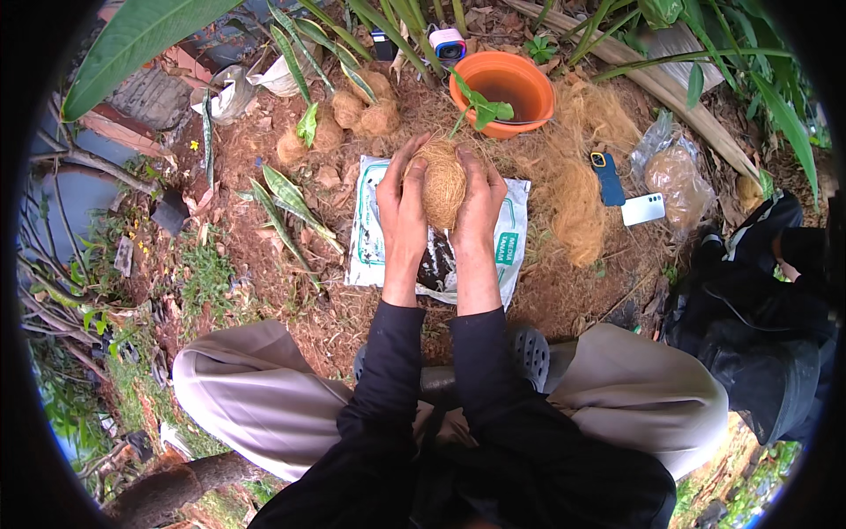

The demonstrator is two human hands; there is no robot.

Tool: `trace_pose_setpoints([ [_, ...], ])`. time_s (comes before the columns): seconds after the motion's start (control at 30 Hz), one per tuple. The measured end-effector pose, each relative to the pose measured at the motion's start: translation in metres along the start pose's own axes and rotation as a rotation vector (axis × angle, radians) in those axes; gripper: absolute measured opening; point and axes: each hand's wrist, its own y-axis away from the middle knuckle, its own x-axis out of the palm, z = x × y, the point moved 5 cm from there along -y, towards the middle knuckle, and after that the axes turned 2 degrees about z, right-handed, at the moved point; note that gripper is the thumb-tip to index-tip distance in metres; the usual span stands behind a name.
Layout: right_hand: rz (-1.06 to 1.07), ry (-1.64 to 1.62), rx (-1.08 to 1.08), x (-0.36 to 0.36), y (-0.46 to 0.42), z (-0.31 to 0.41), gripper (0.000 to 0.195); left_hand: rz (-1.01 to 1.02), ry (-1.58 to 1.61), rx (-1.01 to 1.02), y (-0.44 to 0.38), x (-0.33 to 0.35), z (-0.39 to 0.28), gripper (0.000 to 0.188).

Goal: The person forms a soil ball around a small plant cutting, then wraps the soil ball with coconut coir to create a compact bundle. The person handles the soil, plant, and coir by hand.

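Between my two palms I hold a ball of brown coconut fibre (441,187), with a green leafy cutting (486,109) rising from its far side. My left hand (404,198) wraps the ball's left side, and my right hand (479,192) presses on its right. Below them a white plastic bag (515,228) that bears printing lies flat on the soil. Dark potting mix (436,264) is scattered on the bag, partly hidden by my wrists. Just beyond the ball stands an orange bucket (552,122) holding brownish water.
Several finished fibre balls (350,112) with plants sit at the far left. Cut variegated leaves (291,205) lie left of the bag. To the right are loose coconut fibre (578,205), a blue phone (608,178), a white phone (643,209) and a clear bag (674,178). Another person's dark clothing (753,317) is close by.
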Motion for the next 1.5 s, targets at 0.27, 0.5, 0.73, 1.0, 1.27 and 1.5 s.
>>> trace_pose_setpoints([
  [0.27,0.068,0.119,-0.275,0.007,0.003,0.014,0.026,-0.035,-0.007,-0.125,0.004,0.003,0.007,0.040],
  [0.5,0.010,0.265,-0.210,0.005,0.003,0.001,0.027,-0.121,-0.278,0.100,0.005,0.004,-0.007,0.050],
  [0.73,-0.024,-0.225,-0.034,-0.007,-0.004,-0.007,0.024,-0.108,0.005,-0.001,0.005,-0.003,0.005,0.053],
  [1.0,0.161,0.026,-0.200,0.008,0.004,0.006,0.031,-0.120,-0.164,0.065,0.007,0.004,-0.003,0.028],
  [1.27,0.046,-0.162,0.010,-0.003,-0.001,0.003,0.022,-0.023,0.014,0.059,0.006,0.005,-0.005,0.035],
  [1.5,0.117,-0.094,-0.111,-0.005,-0.004,0.006,0.028,-0.093,0.249,-0.128,0.013,0.009,0.009,0.041],
])
